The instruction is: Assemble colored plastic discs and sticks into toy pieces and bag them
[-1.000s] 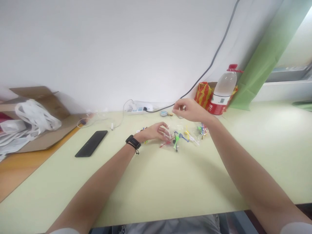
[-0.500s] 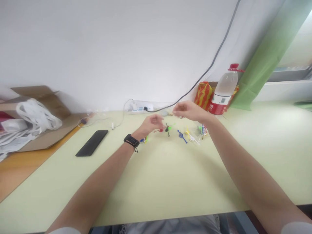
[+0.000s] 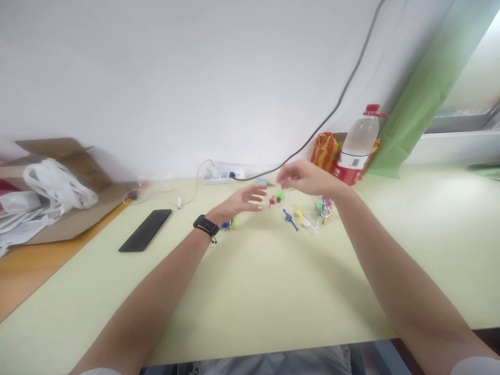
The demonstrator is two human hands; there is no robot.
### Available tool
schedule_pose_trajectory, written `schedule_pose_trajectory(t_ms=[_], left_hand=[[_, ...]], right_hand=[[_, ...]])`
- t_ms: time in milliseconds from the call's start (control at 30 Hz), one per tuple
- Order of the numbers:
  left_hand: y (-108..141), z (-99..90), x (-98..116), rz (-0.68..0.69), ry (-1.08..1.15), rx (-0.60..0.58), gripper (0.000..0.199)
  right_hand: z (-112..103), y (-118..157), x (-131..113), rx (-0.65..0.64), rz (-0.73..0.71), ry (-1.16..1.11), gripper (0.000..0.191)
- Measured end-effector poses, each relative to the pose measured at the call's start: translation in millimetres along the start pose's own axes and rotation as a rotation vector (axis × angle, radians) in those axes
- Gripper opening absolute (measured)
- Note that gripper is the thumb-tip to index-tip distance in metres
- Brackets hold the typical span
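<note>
My left hand hovers over the table with its fingers spread and nothing visible in them. Just past its fingertips are a small red plastic piece and a bright green one. To the right, my right hand is raised with thumb and fingers drawn together in a pinch; blur hides whatever is between them. A blue plastic piece with thin arms lies below it. White and yellow pieces and a clear packet of coloured parts lie further right. Blue and yellow parts sit beside my left wrist.
A black phone-like slab lies on the left of the table. Behind stand a power strip and its cable. A large red-capped bottle and a red-yellow bag stand back right; an open cardboard box is at left.
My left hand's fingers have spread apart. The small black piece by its fingertips is no longer seen. My right hand stays in about the same place.
</note>
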State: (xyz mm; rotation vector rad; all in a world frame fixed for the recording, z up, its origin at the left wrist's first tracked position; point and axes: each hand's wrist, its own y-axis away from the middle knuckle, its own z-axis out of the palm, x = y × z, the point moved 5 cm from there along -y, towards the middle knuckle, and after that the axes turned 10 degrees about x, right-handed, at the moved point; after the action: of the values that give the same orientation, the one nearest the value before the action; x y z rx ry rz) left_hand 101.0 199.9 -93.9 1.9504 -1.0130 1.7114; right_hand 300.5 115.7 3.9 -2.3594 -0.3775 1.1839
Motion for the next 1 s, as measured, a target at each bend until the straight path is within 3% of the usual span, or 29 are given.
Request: schedule_pose_trajectory(t_ms=[233,300,400,500,600,700,767,867,1000], left_hand=[[5,21.7,-3,-0.054,-0.079,-0.202,0.084],[7,32.3,0,-0.021,-0.086,-0.212,0.084],[8,45.5,-2,0.006,-0.054,-0.139,0.081],[6,49.6,-13,-0.027,-0.046,0.004,0.065],[3,45.4,-23,-0.039,-0.006,0.098,0.05],[0,32.6,-28,-0.004,0.112,0.215,0.05],[-1,26.3,-33,-0.01,0.137,0.265,0.054],[0,27.1,-42,-0.082,0.059,0.239,0.053],[1,29.7,-44,-0.099,0.031,0.261,0.054]], right_hand=[[-3,1,4,0.015,0.112,-0.013,0.006],[-2,0,4,0.09,0.139,-0.056,0.006],[1,-1,5,0.145,0.18,-0.11,0.007],[6,-2,10,0.119,0.218,-0.167,0.012],[5,-4,26,0.114,0.289,-0.179,0.022],[1,-6,49,0.142,0.356,-0.121,0.026],[4,-5,63,0.054,0.361,-0.03,0.019],[24,4,80,-0.252,0.346,0.144,0.012],[54,22,95,-0.619,0.365,0.28,0.021]])
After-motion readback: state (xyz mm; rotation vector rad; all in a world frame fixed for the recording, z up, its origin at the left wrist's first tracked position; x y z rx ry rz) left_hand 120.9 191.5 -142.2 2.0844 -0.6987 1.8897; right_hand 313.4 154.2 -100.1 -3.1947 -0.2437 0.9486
